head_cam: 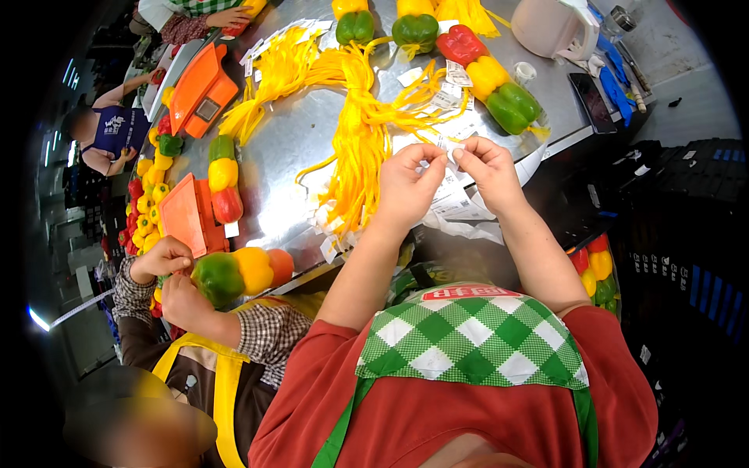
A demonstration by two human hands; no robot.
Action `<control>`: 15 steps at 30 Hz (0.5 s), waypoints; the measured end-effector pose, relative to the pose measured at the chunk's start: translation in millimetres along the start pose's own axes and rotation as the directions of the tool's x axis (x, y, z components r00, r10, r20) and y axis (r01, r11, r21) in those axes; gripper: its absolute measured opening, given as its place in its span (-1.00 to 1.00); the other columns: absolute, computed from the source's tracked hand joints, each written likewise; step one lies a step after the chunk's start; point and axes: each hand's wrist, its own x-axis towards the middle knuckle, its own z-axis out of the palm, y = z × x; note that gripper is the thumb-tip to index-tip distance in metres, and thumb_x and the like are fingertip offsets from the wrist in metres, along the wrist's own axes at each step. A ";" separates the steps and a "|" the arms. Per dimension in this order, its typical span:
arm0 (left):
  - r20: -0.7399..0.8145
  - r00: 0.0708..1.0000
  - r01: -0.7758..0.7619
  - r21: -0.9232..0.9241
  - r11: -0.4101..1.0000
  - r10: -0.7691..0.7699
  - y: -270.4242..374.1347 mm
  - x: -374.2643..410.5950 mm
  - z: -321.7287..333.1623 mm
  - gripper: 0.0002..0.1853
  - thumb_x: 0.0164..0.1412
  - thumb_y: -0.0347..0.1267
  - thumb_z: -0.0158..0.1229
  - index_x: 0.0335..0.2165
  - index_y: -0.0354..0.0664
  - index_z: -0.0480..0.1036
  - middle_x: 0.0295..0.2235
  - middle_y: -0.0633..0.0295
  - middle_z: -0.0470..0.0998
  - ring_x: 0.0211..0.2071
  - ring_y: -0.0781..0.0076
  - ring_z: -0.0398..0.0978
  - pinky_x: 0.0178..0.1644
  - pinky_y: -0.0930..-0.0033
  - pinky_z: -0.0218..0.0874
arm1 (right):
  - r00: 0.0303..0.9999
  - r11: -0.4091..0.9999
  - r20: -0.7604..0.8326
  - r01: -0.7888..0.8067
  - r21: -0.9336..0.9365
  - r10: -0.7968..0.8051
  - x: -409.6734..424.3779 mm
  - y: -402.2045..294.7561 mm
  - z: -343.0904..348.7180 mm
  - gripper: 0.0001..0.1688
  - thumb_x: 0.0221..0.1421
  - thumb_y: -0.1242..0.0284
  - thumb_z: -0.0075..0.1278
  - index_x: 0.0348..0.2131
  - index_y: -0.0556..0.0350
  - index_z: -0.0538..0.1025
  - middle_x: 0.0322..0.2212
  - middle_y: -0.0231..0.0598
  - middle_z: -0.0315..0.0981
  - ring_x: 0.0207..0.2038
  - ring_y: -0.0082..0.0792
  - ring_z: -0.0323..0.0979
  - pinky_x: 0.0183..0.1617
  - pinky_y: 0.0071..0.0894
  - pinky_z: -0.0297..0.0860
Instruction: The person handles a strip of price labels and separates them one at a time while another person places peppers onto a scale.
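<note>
My left hand (409,186) and my right hand (491,176) meet at the table's near edge, pinching a small white label (449,147) between thumbs and fingers. A yellow mesh strip seems to run into it, though the fingers partly cover the spot. To the left of the label lies a large bundle of yellow mesh strips (357,123), with white labels on many of their ends. Below my hands hangs a printed label sheet (453,196) at the table edge. Beyond my right hand rests a netted pack of red, yellow and green bell peppers (487,79).
The metal table (281,175) carries two orange scales (198,90), another pepper pack (223,175), a pale pitcher (553,29) and a dark phone (592,102). At left, a co-worker's hands (181,286) touch a pepper pack (240,275). Dark crates (696,181) stand at right.
</note>
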 end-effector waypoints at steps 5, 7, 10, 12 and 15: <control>-0.041 0.996 -0.074 0.121 0.990 0.079 4.4 -1.2 2.1 -0.91 0.04 -0.50 0.14 -0.43 -0.34 0.48 -0.53 0.35 0.49 -0.52 0.71 0.34 -0.44 0.62 0.19 | 1.000 1.000 0.028 0.004 -0.001 -0.004 -3.4 -1.5 2.2 -0.91 0.06 0.52 0.03 -0.42 0.21 0.46 -0.54 -0.52 0.36 -0.49 -0.75 0.23 -0.41 -0.73 0.19; -0.041 0.997 -0.058 0.134 0.989 0.064 4.5 -1.1 1.7 -0.91 0.03 -0.51 0.15 -0.43 -0.35 0.48 -0.53 0.34 0.49 -0.51 0.70 0.35 -0.43 0.60 0.20 | 0.999 1.000 0.034 0.000 -0.005 0.000 -4.1 -2.5 2.1 -0.91 0.07 0.52 0.03 -0.42 0.21 0.46 -0.54 -0.52 0.36 -0.49 -0.74 0.23 -0.42 -0.73 0.19; -0.037 0.994 -0.090 0.211 0.973 0.100 7.0 -1.2 1.1 -0.90 0.01 -0.50 0.16 -0.44 -0.35 0.48 -0.53 0.33 0.50 -0.50 0.70 0.37 -0.43 0.59 0.21 | 0.999 0.999 0.039 0.009 -0.037 -0.007 -4.2 -0.3 0.5 -0.91 0.07 0.52 0.03 -0.42 0.21 0.46 -0.54 -0.54 0.35 -0.49 -0.75 0.22 -0.43 -0.74 0.18; -0.029 0.976 -0.195 0.322 0.926 0.215 7.1 -1.5 1.3 -0.90 0.00 -0.50 0.16 -0.44 -0.34 0.48 -0.53 0.32 0.51 -0.49 0.69 0.37 -0.43 0.58 0.21 | 0.999 0.998 0.032 0.035 -0.054 -0.033 -4.9 0.3 0.9 -0.91 0.07 0.52 0.03 -0.42 0.21 0.46 -0.55 -0.55 0.34 -0.50 -0.77 0.21 -0.44 -0.75 0.17; -0.025 0.974 -0.200 0.375 0.905 0.226 10.2 -2.5 1.7 -0.90 0.00 -0.49 0.17 -0.45 -0.35 0.48 -0.53 0.31 0.51 -0.49 0.68 0.38 -0.42 0.56 0.23 | 0.998 0.995 0.025 0.056 -0.077 -0.054 -6.3 0.3 1.5 -0.91 0.05 0.53 0.03 -0.44 0.21 0.45 -0.57 -0.57 0.32 -0.52 -0.78 0.20 -0.46 -0.76 0.16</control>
